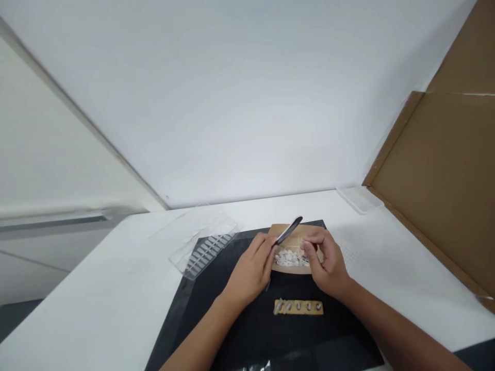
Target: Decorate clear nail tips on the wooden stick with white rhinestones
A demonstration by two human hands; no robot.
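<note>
My left hand (pixel 251 269) is closed around a slim tool (pixel 290 230) with a dark, rounded upper end, which slants up to the right. Across from it, my right hand (pixel 328 262) has its thumb and forefinger pinched together; whatever they hold is too small to make out. Between the hands, a heap of small whitish pieces (pixel 292 257) lies on a brown sheet (pixel 278 230). Nearer to me, a small yellowish strip (pixel 303 307) bears several round dark spots in a row, with clear slivers lying across its left end.
A black mat (pixel 243 330) lies under the work on the white table (pixel 96 288). At its left corner is a clear tray (pixel 209 252) with rows of slots. A shallow clear container (pixel 359 199) sits behind, beside cardboard (pixel 444 180) on the right.
</note>
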